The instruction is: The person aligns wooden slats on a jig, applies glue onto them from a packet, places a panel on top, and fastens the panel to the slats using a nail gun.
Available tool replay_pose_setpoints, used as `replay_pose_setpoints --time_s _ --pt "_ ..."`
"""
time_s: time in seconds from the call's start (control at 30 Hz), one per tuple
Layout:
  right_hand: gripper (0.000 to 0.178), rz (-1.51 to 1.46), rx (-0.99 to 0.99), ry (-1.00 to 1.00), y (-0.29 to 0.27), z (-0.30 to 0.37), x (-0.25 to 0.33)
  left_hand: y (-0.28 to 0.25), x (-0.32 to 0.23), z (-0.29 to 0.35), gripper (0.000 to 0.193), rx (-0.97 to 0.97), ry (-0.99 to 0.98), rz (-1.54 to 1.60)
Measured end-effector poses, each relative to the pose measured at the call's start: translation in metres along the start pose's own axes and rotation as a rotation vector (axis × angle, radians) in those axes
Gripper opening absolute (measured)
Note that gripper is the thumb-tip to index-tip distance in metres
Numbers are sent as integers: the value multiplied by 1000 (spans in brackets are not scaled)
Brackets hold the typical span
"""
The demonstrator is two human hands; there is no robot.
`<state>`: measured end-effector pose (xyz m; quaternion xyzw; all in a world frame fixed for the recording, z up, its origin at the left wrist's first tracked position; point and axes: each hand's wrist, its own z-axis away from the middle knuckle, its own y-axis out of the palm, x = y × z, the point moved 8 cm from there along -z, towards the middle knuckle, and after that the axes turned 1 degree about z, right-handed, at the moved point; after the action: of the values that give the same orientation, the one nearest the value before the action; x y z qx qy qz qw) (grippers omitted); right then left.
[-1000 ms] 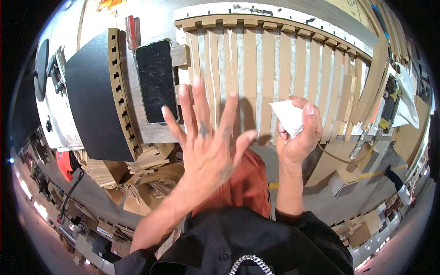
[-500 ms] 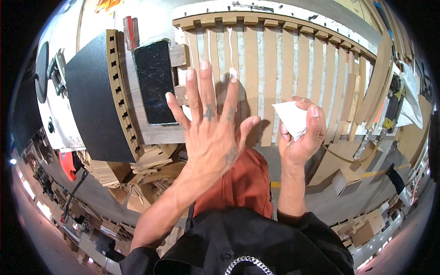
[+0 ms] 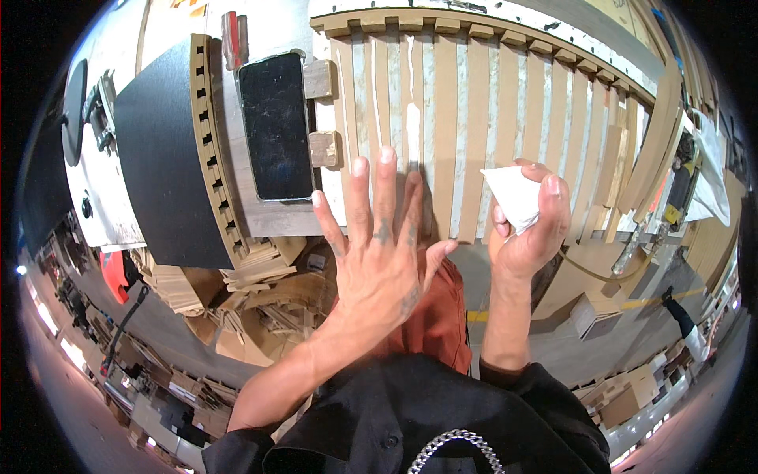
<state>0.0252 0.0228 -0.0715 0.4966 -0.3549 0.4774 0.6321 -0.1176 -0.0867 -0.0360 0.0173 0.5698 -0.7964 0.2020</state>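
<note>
Head view: slatted panel (image 3: 478, 118) ahead.
Left hand (image 3: 379, 265): spread, empty.
Right hand (image 3: 533, 233): grasping white cone-shaped packet (image 3: 512, 196).
Smeared white bead (image 3: 413, 126): panel's left part, by your left index fingertip (image 3: 414, 178); best spread thin, straight.

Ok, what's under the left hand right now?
Tan slats show ahead of the left hand, and reddish cloth shows beside its palm. White paste runs along one slat toward it. Whatever lies directly beneath the hand is covered.
</note>
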Motion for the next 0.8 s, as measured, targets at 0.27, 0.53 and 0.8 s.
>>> replay_pose_setpoints --time_s 0.27,0.53,0.8 --pt "31 8 -8 3 0 2 -2 18 -4 29 77 42 -12 25" --pt "31 4 -54 33 -1 2 -1 26 -9 59 76 145 -22 48" --pt "37 44 19 29 -4 2 -6 -5 -15 72 77 -29 -16 282"
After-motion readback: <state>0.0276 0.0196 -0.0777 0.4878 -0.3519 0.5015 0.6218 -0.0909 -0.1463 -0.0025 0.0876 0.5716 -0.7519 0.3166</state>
